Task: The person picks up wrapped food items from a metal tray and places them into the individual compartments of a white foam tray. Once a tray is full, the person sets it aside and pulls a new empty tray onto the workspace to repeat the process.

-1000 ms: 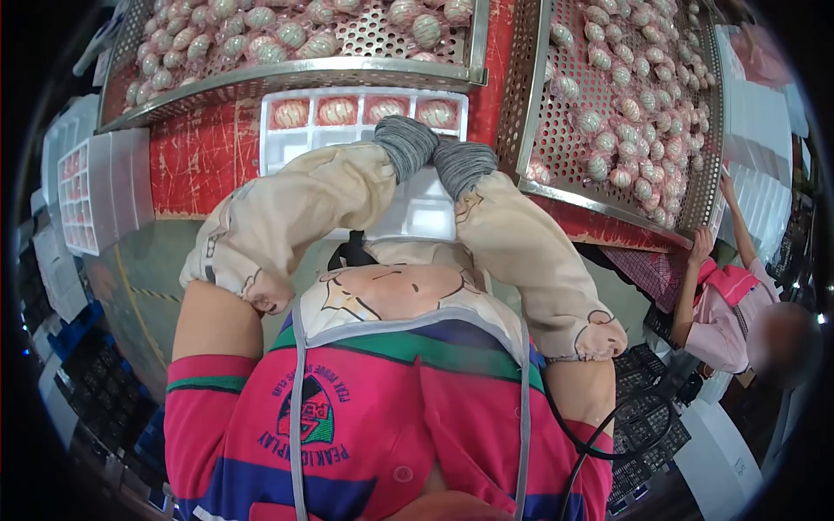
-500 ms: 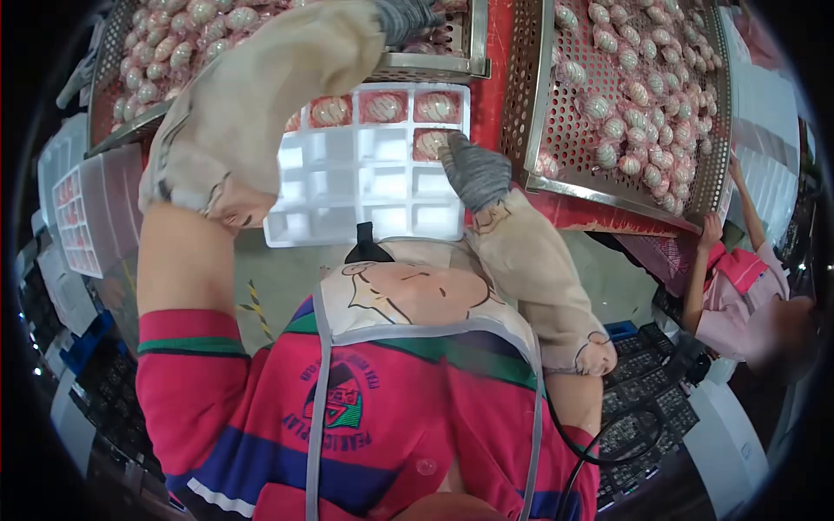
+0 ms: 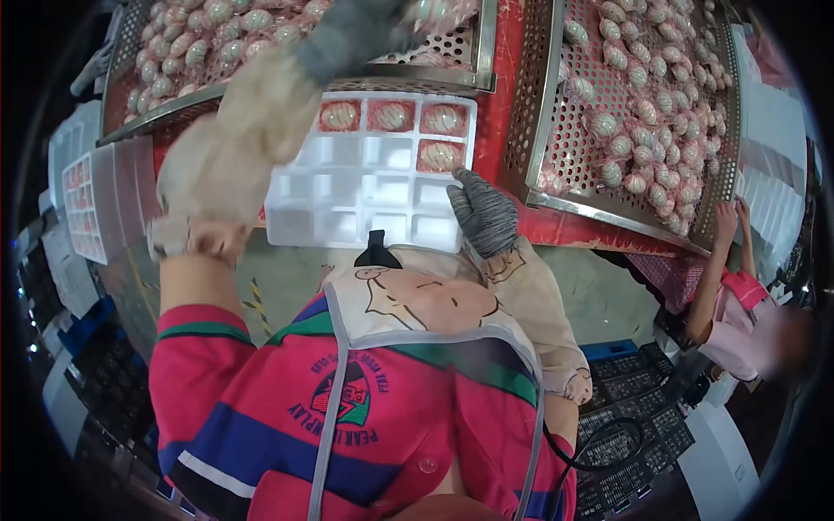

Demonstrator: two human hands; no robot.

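My left hand (image 3: 356,39), in a grey knit glove, is over the far metal tray, smeared by motion. At its fingertips is a plastic-wrapped, egg-shaped item (image 3: 439,13), pale and streaked, which the hand appears to grip. Nearer me lies a white compartment tray (image 3: 382,187). Wrapped eggs (image 3: 391,115) fill the visible far-row cells, and another wrapped egg (image 3: 441,156) sits in the right column's second cell. The left sleeve hides the tray's far left corner. My gloved right hand (image 3: 485,213) rests at the tray's right edge, thumb and fingers apart, holding nothing visible.
Perforated metal trays with wrapped eggs stand ahead (image 3: 208,91) and right (image 3: 543,113) on a red surface (image 3: 508,52). Filled white trays (image 3: 82,208) are stacked at left. Another person (image 3: 738,321) stands at right, hands on the right metal tray's edge.
My left hand has drawn back leftward and towards me, with a wrapped egg now showing at its fingertips. The right hand has come off the second-row egg and lowered to the tray's edge.
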